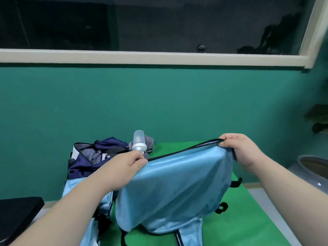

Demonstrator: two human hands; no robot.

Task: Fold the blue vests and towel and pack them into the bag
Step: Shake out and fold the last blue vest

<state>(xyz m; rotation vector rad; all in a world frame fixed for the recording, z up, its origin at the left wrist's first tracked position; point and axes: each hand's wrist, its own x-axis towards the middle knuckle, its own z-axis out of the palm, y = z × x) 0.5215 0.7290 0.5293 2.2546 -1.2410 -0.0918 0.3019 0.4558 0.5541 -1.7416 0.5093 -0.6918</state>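
Observation:
I hold a light blue vest with black trim up over the green table. My left hand pinches its top edge on the left. My right hand grips the same edge on the right, slightly higher. The vest hangs down between them and its lower part lies on the table. A second light blue vest lies at the table's left edge under my left forearm. The navy bag stands open at the far left corner.
A clear plastic bottle and a grey cloth sit just behind my left hand by the bag. A black object lies at the lower left, a grey vessel at the right. A teal wall rises behind the table.

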